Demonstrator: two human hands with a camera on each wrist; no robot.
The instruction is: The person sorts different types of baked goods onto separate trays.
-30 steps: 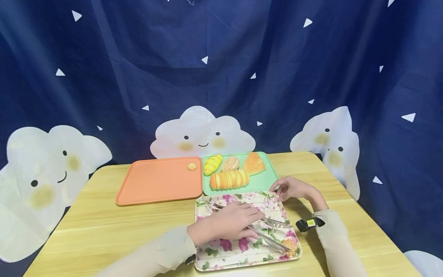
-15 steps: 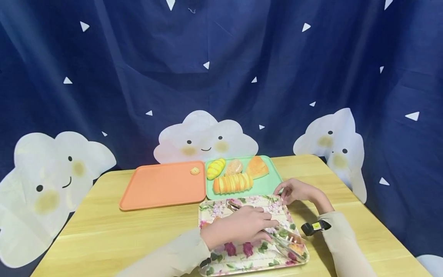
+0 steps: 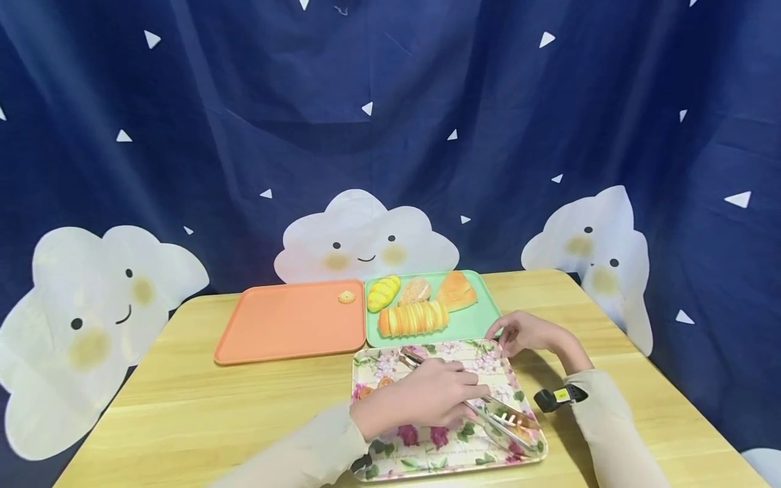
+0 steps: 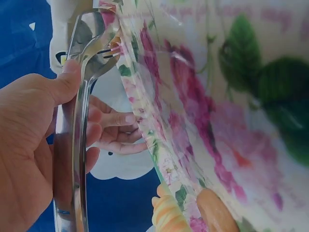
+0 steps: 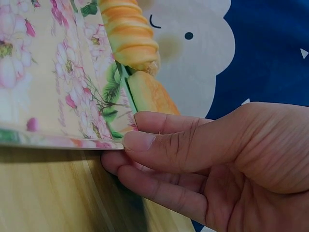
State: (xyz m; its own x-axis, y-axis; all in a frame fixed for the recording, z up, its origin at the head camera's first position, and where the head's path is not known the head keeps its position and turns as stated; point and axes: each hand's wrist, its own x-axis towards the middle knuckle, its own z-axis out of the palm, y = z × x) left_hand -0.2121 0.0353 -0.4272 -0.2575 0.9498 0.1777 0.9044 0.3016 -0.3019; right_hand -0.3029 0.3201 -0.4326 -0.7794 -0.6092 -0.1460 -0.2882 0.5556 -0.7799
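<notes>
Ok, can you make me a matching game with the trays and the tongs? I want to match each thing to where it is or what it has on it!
Things:
1. orange tray
2. green tray
3. flowery tray
4. tongs

Places or states:
A. nearest the person, its far corner pinched by the right hand
B. held in the left hand over the flowery tray
C. carries several breads
D. carries just one small cookie

Pairs: 1-D, 2-C, 3-A, 4-B
</notes>
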